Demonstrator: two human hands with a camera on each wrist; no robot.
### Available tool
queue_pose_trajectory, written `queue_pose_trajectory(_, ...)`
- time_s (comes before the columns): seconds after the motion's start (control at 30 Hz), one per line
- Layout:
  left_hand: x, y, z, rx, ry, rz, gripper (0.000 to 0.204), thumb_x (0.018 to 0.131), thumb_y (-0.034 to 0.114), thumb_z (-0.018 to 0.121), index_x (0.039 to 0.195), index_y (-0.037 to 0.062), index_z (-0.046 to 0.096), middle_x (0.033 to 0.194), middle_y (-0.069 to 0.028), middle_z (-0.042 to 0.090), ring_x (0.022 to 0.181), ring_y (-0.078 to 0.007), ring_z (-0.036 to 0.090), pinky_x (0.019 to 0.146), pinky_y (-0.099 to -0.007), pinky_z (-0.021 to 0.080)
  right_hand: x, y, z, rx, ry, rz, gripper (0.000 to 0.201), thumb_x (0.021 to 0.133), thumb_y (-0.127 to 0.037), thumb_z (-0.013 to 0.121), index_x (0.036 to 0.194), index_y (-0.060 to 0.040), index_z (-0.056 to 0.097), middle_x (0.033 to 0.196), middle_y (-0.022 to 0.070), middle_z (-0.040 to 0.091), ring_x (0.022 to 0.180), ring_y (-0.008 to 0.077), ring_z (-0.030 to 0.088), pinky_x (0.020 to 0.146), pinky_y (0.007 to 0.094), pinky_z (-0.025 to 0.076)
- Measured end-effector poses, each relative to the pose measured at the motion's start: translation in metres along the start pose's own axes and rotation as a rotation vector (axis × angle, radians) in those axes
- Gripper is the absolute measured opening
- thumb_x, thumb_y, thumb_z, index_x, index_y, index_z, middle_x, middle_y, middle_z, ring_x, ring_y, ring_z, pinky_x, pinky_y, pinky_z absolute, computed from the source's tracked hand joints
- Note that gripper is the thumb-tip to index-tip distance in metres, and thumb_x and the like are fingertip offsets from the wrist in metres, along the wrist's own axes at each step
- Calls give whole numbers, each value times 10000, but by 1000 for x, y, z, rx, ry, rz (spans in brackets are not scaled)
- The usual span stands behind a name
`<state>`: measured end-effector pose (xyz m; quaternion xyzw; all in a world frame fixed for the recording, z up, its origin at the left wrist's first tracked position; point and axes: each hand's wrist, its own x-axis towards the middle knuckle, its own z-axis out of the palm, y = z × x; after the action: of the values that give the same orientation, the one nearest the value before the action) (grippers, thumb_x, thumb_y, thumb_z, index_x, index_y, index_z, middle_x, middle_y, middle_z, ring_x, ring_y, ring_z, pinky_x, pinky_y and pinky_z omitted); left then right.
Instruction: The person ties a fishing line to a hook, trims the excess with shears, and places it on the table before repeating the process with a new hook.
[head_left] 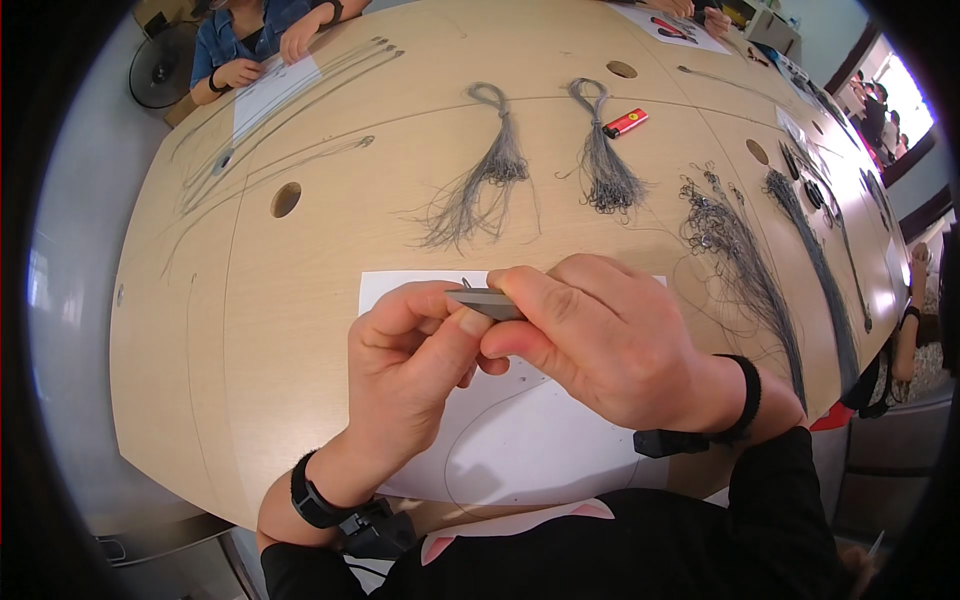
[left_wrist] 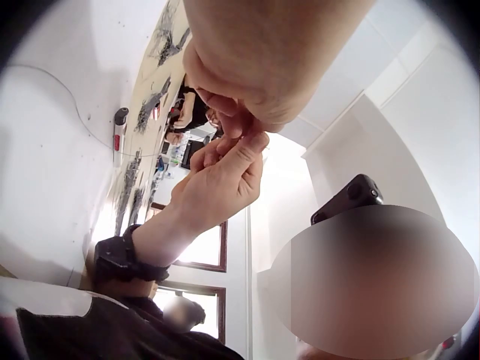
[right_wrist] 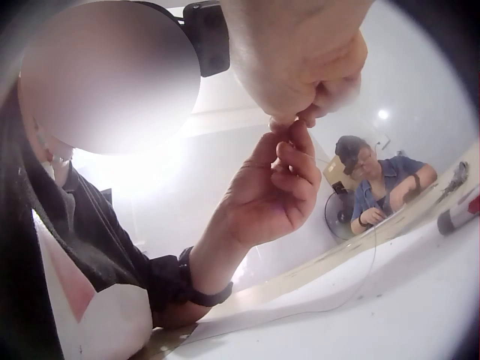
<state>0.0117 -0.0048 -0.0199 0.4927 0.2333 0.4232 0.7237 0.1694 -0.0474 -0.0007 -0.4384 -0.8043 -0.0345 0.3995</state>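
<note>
A flat grey metal piece [head_left: 492,304] lies between both hands above the white paper [head_left: 560,440]. My right hand [head_left: 610,335] grips its wider end with thumb and curled fingers. At its tapered end, my left hand [head_left: 405,365] pinches with thumb and forefinger; a tiny dark loop [head_left: 466,284] shows just above that fingertip. A thin line [head_left: 447,455] curves across the paper below. In the left wrist view, my right hand [left_wrist: 217,187] meets the left fingertips; in the right wrist view, my left hand [right_wrist: 262,195] does likewise. What lies inside the pinch is hidden.
Bundles of grey lines with hooks [head_left: 495,165] lie beyond the paper, beside a red lighter [head_left: 626,123]. More tangled bundles [head_left: 735,240] are on the right. Round holes [head_left: 286,200] pierce the table. Across it sits a person in a denim shirt [head_left: 262,30].
</note>
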Motion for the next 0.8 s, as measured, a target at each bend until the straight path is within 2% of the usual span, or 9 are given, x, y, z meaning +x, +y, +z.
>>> queue_pose_trajectory(0.23,-1,7,4,0,-36,59,72,784,-2,490,849,6,519,743,-93,580,618,-118,559,500,-195,443,8,0,-15,172,-33,181,343,692,-248,624,893,-3,495,606,72,444,522,190,475,446,272,370)
queue_pose_trajectory(0.3,-1,7,5,-28,-43,83,69,771,-17,504,839,-7,518,752,-95,581,641,-120,563,555,-220,474,9,0,-22,456,-125,392,364,688,-204,663,914,32,504,708,50,527,587,64,472,505,200,383)
queue_pose_trajectory(0.33,-1,7,5,-29,-40,84,69,771,-17,504,839,-7,518,752,-95,581,641,-120,563,555,-220,474,8,-2,-21,457,-127,391,364,688,-204,663,914,32,504,708,50,527,587,64,472,505,200,383)
queue_pose_trajectory(0.4,-1,7,3,74,-73,108,64,761,-19,519,825,-14,520,757,-89,580,645,-117,563,578,-227,480,6,-7,-16,775,31,569,284,713,-66,621,932,44,478,774,47,536,652,40,470,544,179,391)
queue_pose_trajectory(0.53,-1,3,2,186,-62,135,61,744,-17,544,804,-21,531,740,-77,581,636,-101,560,557,-208,467,6,-7,-14,798,-45,586,263,703,30,563,943,49,456,802,70,537,671,54,485,572,169,393)
queue_pose_trajectory(0.63,-1,2,0,343,-72,184,64,732,-18,557,794,-25,543,715,-66,580,630,-84,557,533,-182,446,6,-6,-10,688,-45,447,266,706,10,577,939,46,457,815,77,540,677,55,488,578,168,390)
queue_pose_trajectory(0.7,-1,3,-2,623,-115,291,66,727,-16,566,790,-26,551,697,-57,580,624,-71,553,518,-169,428,4,-4,-9,623,-46,406,258,707,4,580,932,44,460,823,76,534,688,58,487,583,168,389)
queue_pose_trajectory(0.73,-1,2,0,623,-117,292,66,727,-16,566,790,-26,551,697,-57,580,624,-71,553,518,-169,428,4,-3,-9,621,-45,405,258,707,4,580,932,44,460,823,76,534,688,58,487,583,168,389)
queue_pose_trajectory(0.8,-2,0,4,367,-49,168,69,739,-12,553,807,-26,545,718,-62,579,621,-80,553,530,-182,448,3,-2,-9,547,-22,330,259,718,1,570,943,43,449,830,75,529,708,63,492,597,172,393)
